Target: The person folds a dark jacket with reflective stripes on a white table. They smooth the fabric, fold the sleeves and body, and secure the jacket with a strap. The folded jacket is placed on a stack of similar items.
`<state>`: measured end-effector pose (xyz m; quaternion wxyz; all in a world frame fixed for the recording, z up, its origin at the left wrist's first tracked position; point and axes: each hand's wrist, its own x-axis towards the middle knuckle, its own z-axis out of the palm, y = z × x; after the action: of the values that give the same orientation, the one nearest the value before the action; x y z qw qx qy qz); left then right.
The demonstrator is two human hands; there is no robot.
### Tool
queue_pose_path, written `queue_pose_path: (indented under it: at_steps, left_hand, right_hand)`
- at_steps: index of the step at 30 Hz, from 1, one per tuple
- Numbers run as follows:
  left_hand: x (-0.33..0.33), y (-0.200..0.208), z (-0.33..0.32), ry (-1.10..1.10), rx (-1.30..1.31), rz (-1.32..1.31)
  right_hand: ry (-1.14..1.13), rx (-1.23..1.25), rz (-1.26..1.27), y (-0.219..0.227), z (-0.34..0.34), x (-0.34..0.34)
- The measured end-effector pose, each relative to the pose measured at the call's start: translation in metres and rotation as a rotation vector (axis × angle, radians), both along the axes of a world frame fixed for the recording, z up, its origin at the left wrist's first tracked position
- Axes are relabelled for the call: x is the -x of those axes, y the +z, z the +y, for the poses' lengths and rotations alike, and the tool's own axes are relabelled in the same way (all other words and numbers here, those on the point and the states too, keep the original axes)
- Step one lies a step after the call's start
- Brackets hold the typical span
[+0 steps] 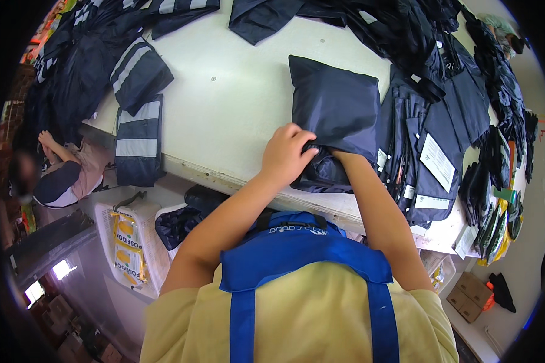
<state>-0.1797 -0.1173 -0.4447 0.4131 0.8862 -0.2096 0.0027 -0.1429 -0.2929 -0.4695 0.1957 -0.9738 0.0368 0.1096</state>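
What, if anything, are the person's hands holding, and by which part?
The left hand grips the near open edge of the dark navy pouch on the white table. The right hand is hidden inside it, so its hold cannot be told.

left hand point(286, 155) gripping navy pouch point(335, 115), white table point(230, 103)

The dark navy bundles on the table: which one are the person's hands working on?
The square pouch at the table's near edge: the left hand grips its opening and the right forearm disappears inside. The others lie untouched.
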Motion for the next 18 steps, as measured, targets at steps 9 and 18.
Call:
queue_pose_path:
  at_steps: [9,18]
  left_hand:
    - [-0.038,0.013,-0.013,-0.212,-0.454,-0.279]
    - [0.0,0.029,0.015,-0.028,-0.429,0.252]
  right_hand:
    - [0.052,0.013,-0.051,0.003,0.005,0.011]
    - [0.099,0.027,0.008,0.013,0.011,-0.002]
